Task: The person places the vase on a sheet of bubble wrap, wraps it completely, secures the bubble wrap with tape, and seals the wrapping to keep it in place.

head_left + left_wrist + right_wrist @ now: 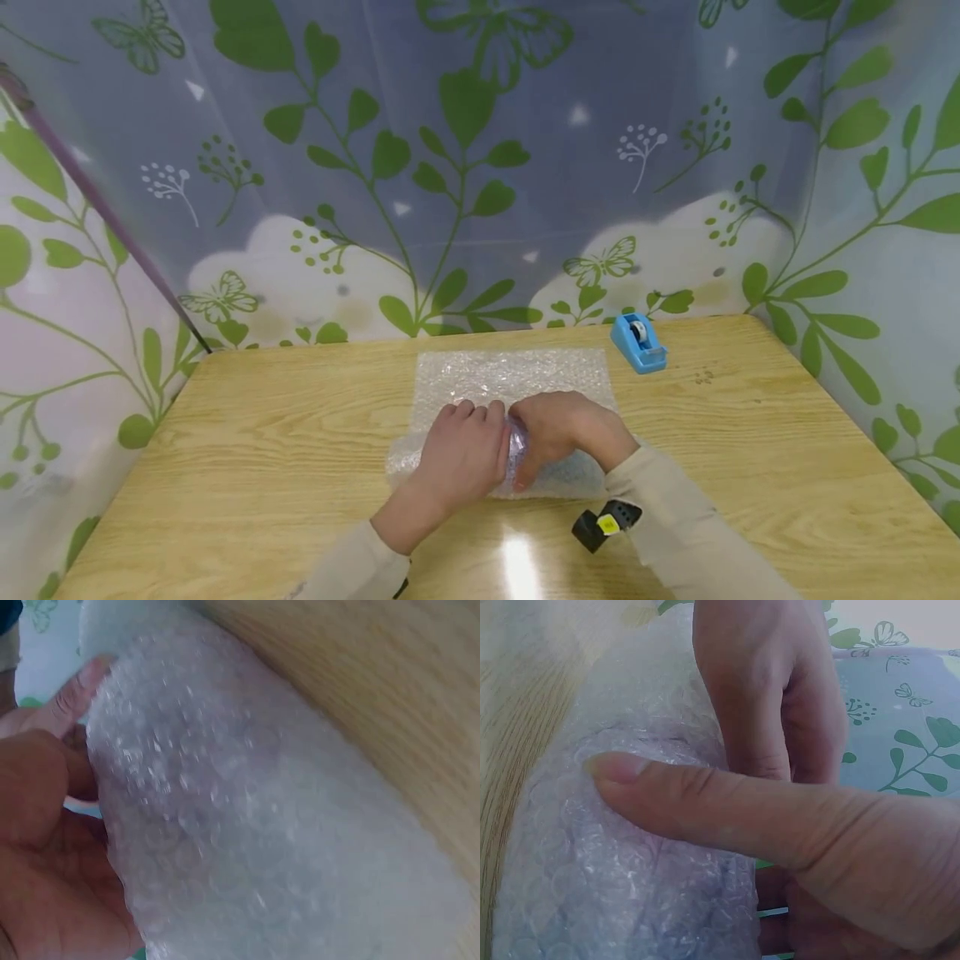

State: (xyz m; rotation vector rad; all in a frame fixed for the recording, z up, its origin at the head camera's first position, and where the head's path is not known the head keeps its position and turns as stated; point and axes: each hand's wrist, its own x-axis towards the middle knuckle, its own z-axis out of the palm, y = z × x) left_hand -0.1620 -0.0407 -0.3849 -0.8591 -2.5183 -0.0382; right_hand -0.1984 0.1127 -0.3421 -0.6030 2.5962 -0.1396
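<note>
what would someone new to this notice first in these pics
Probably the large backdrop first, with bright green leaves and butterflies rising behind the table. Next, the left hand and right hand gripping bubble wrap at the table's middle. The bright blue tape dispenser stands out beyond them, toward the far right.

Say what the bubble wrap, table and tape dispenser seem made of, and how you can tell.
Bubble wrap: clear, shiny plastic film; raised bubbles catch the light.
Table: wood or wood-look laminate, fairly glossy; grain shows and a bright reflection lies on it.
Tape dispenser: probably hard plastic, smooth-looking; its body is an even blue.
</note>
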